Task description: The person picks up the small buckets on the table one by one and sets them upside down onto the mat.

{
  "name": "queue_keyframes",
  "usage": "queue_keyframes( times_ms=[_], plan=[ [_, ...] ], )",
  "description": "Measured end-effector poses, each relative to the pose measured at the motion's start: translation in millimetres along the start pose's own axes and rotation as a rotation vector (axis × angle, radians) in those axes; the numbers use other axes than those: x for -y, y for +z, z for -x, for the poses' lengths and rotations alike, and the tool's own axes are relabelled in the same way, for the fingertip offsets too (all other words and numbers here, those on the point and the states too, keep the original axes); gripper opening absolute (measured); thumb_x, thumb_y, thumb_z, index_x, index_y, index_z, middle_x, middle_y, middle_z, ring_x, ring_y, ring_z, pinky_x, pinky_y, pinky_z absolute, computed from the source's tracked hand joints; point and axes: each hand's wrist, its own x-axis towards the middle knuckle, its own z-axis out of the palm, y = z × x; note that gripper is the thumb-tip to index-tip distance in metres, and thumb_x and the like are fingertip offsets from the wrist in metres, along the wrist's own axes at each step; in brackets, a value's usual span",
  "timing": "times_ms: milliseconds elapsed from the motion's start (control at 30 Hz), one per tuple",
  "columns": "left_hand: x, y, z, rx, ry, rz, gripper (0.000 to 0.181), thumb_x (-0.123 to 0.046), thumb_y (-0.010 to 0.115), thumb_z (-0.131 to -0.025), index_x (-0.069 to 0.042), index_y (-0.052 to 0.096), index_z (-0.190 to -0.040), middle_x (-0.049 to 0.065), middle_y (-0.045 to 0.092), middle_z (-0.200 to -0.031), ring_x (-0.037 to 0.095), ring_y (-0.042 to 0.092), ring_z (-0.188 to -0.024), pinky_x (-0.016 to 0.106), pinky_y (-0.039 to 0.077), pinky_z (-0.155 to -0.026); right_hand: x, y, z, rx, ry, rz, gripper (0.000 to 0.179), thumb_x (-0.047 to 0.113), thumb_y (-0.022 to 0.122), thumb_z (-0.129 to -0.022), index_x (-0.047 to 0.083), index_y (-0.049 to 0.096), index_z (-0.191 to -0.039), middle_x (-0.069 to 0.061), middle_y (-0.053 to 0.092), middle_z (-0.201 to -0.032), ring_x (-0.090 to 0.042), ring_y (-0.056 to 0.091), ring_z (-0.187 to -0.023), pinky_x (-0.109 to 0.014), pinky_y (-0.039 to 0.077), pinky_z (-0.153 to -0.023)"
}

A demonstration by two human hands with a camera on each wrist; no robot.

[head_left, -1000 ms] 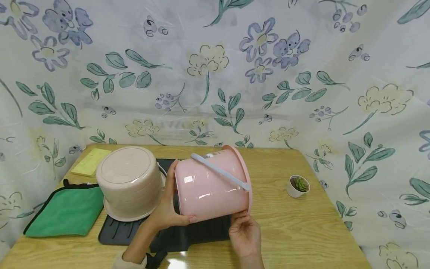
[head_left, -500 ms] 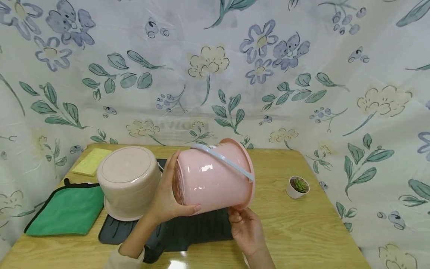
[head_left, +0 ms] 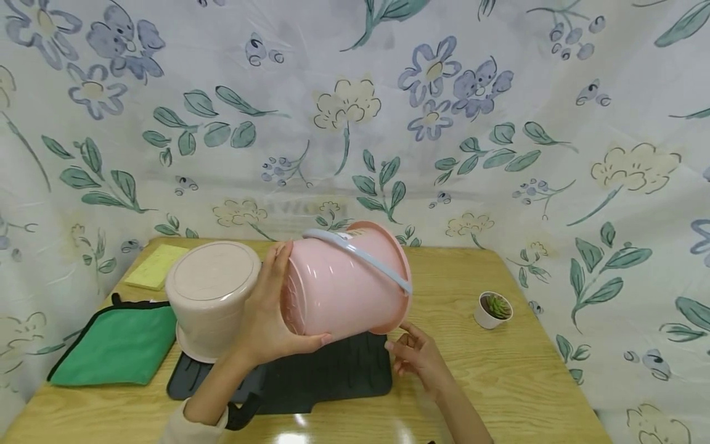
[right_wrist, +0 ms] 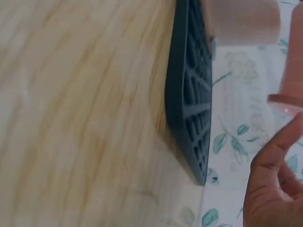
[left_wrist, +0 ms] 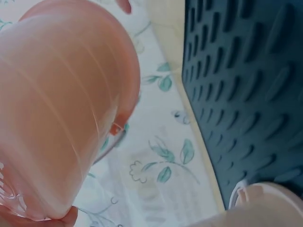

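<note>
A pink bucket [head_left: 346, 283] with a light blue handle [head_left: 368, 259] is tilted on its side above the dark drying mat [head_left: 338, 370], its mouth toward the right. My left hand [head_left: 269, 324] grips the bucket around its base, thumb underneath and fingers over the far side. Below the rim is my right hand [head_left: 424, 361], its fingers loosely bent and holding nothing. In the right wrist view one fingertip of the right hand [right_wrist: 272, 194] comes close to the rim; whether it touches I cannot tell. The bucket's inside is hidden.
A beige bucket [head_left: 213, 280] stands upside down on the mat's left part. Left of it lie a green cloth [head_left: 119, 345] with black edging and a yellow cloth [head_left: 155, 266]. A small potted succulent [head_left: 492, 309] stands right on the wooden table [head_left: 516, 370]. A floral curtain hangs behind.
The pink bucket has risen a little and tilted further, its base turning toward me. My right hand has drawn away from the rim, down and to the right. My left hand keeps its grip.
</note>
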Motion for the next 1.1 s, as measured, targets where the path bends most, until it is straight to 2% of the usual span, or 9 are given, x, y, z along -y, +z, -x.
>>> queue_keyframes(
  times_ms=[100, 267, 400, 600, 733, 867, 1100],
  plan=[
    [-0.1, -2.6, -1.5, -0.002, 0.003, -0.027, 0.137, -0.057, 0.090, -0.047, -0.023, 0.019, -0.159, 0.009, 0.025, -0.160, 0.037, 0.044, -0.130, 0.062, 0.050, -0.089, 2.7, -4.8, -2.0, 0.038, -0.015, 0.129, 0.072, 0.013, 0.074, -0.088, 0.006, 0.040, -0.151, -0.001, 0.058, -0.087, -0.010, 0.062, -0.065, -0.025, 0.054, -0.062],
    [0.1, -4.5, -3.2, -0.011, 0.043, -0.040, 0.135, -0.067, 0.086, -0.050, -0.020, 0.021, -0.159, 0.011, 0.026, -0.159, 0.037, 0.044, -0.129, 0.062, 0.051, -0.088, 2.5, -13.0, -5.3, 0.159, -0.054, 0.297, 0.070, 0.013, 0.076, -0.086, 0.005, 0.045, -0.148, -0.009, 0.058, -0.095, -0.014, 0.063, -0.071, -0.033, 0.056, -0.068],
    [-0.6, -5.8, -3.4, -0.006, 0.057, -0.035, 0.134, -0.071, 0.083, -0.052, -0.019, 0.021, -0.159, 0.011, 0.026, -0.159, 0.036, 0.043, -0.130, 0.061, 0.050, -0.090, 0.6, -20.8, -10.1, 0.249, -0.087, 0.388, 0.067, 0.011, 0.076, -0.085, 0.003, 0.047, -0.145, -0.015, 0.058, -0.095, -0.012, 0.060, -0.067, -0.030, 0.053, -0.063],
    [-1.4, -6.9, -2.4, -0.015, 0.061, -0.034, 0.135, -0.068, 0.085, -0.051, -0.018, 0.021, -0.159, 0.011, 0.026, -0.159, 0.036, 0.043, -0.130, 0.061, 0.051, -0.087, -2.3, -30.7, -16.9, 0.325, -0.164, 0.564, 0.061, 0.010, 0.078, -0.085, 0.003, 0.054, -0.141, -0.023, 0.062, -0.092, -0.009, 0.054, -0.066, -0.023, 0.047, -0.061],
    [-2.4, -7.1, -1.0, -0.020, 0.060, -0.046, 0.135, -0.065, 0.087, -0.050, -0.018, 0.022, -0.159, 0.012, 0.026, -0.159, 0.037, 0.042, -0.130, 0.062, 0.051, -0.086, -6.7, -37.4, -19.6, 0.386, -0.176, 0.667, 0.059, 0.013, 0.078, -0.084, 0.003, 0.057, -0.138, -0.016, 0.065, -0.088, -0.009, 0.053, -0.069, -0.022, 0.046, -0.063],
    [-4.8, -7.7, -0.6, -0.025, 0.065, -0.074, 0.135, -0.069, 0.085, -0.050, -0.019, 0.022, -0.159, 0.015, 0.027, -0.157, 0.036, 0.041, -0.132, 0.061, 0.051, -0.088, -10.8, -40.2, -21.8, 0.415, -0.181, 0.704, 0.058, 0.015, 0.077, -0.086, 0.001, 0.057, -0.138, -0.007, 0.062, -0.086, -0.005, 0.049, -0.066, -0.020, 0.043, -0.061],
    [-9.0, -8.0, -1.8, -0.050, 0.107, -0.157, 0.135, -0.079, 0.078, -0.050, -0.017, 0.025, -0.158, 0.018, 0.029, -0.155, 0.035, 0.035, -0.137, 0.060, 0.048, -0.091, -16.8, -38.8, -23.2, 0.366, -0.234, 0.819, 0.061, 0.023, 0.081, -0.083, 0.000, 0.059, -0.135, 0.002, 0.054, -0.076, -0.002, 0.044, -0.062, -0.019, 0.039, -0.058]
  ],
)
